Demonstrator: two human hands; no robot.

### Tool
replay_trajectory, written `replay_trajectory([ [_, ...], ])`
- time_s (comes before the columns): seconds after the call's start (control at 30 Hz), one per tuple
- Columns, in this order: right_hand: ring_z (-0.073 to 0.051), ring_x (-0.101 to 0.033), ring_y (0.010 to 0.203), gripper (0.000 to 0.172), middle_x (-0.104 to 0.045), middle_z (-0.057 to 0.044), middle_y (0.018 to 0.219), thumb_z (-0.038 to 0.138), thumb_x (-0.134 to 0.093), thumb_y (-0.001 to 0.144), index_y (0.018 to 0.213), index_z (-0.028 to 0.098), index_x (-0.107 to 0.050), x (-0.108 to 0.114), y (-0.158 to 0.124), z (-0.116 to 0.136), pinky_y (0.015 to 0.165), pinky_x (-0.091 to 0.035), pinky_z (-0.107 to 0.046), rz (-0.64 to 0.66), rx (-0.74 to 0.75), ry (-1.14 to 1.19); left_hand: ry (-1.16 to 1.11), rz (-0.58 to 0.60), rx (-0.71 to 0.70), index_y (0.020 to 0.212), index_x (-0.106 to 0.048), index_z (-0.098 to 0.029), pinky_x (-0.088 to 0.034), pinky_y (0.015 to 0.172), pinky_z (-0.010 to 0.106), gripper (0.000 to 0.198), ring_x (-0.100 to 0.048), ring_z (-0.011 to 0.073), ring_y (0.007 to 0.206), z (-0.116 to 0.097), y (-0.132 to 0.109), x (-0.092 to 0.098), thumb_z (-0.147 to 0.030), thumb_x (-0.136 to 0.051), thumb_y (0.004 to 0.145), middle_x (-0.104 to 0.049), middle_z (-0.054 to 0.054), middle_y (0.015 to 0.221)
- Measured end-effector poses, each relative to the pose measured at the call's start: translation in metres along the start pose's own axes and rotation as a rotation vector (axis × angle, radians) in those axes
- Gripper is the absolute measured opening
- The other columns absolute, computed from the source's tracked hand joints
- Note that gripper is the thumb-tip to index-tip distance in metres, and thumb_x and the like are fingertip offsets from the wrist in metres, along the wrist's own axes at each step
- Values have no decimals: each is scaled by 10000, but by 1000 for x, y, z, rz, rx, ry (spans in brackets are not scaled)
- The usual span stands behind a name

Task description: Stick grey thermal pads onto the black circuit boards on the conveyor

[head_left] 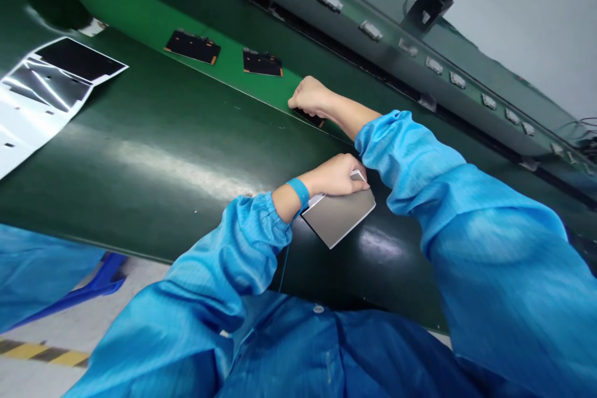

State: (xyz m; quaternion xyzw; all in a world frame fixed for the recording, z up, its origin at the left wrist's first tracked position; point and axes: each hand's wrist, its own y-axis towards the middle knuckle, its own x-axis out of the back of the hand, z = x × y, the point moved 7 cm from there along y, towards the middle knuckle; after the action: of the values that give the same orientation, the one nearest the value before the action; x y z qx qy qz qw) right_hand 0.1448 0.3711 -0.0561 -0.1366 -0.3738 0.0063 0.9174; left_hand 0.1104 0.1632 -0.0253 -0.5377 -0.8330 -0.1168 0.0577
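My left hand (339, 175), with a blue band round the wrist, grips a thin rectangular panel (342, 214) by its upper edge. The panel has a plain grey face and white edges, and it hangs tilted over the dark green table. Farther out, my right hand (311, 96) is closed at the edge of the bright green strip. Its fingers are on a black flat panel (308, 117), mostly covered by the hand. Left of it on the strip lie similar black panels with orange tabs, one close by (262, 63) and another beyond (193, 46).
A white sheet with black glossy patches (46, 99) lies at the left of the table (177, 155). Several small silvery parts (370, 30) line a raised rail behind. A black device (431, 3) stands at the back. Blue cloth (41, 267) shows at lower left.
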Motion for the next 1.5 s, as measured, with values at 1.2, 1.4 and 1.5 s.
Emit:
replay_trajectory([
  [1.2,-169,-524,721,233,-592,-17,809,434,-729,890,877,212,-662,75,-255,-112,662,-399,-295,-51,249,432,18,-377,224,777,-769,-173,-469,618,262,312,-615,156,666,6,-10,40,-483,-792,794,-756,44,756],
  [1.4,-137,-488,718,106,-583,-14,828,257,-631,933,859,188,-598,75,-258,-105,652,-369,-280,-141,449,286,73,-380,229,754,-761,-175,-479,597,254,271,-612,150,636,6,-10,42,-440,-803,787,-744,39,727],
  [1.5,-142,-490,763,122,-567,-19,860,235,-590,974,868,196,-542,76,-258,-107,713,-399,-288,-219,509,274,93,-406,240,769,-771,-171,-486,596,251,267,-616,150,640,9,-11,43,-436,-807,787,-747,39,729],
])
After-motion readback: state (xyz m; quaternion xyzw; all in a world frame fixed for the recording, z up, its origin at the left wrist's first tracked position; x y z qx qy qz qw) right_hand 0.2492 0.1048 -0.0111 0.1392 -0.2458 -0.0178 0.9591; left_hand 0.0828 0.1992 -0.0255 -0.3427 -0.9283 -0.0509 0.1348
